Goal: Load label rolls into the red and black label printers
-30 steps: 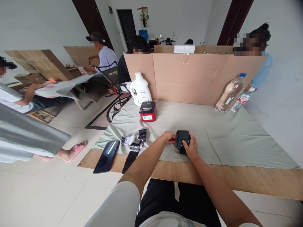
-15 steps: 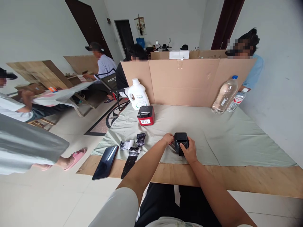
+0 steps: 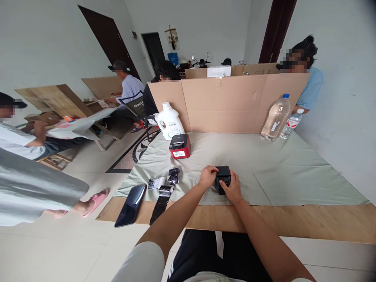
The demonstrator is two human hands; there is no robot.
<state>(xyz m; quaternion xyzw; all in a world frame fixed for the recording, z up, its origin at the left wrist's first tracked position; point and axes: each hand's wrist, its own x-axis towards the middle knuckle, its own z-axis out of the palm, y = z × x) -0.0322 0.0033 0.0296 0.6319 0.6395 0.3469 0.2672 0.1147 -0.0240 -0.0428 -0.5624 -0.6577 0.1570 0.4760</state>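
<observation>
Head view: small black printer (image 3: 223, 176) near the middle of the pale green cloth (image 3: 279, 172), gripped from both sides. Left hand (image 3: 208, 176) curled against its left face, right hand (image 3: 230, 189) wrapped round the near right corner, fingers closed on the casing. Best kept flat on the cloth, squeezed evenly, thumbs clear of the lid seam. Far left: white jug (image 3: 169, 121), capped, contents hidden. Far right: two clear bottles (image 3: 275, 118), the larger seemingly part full of water. Red printer (image 3: 179, 146) shut; paper rolls (image 3: 164, 184) loose beside the phone (image 3: 131, 199).
</observation>
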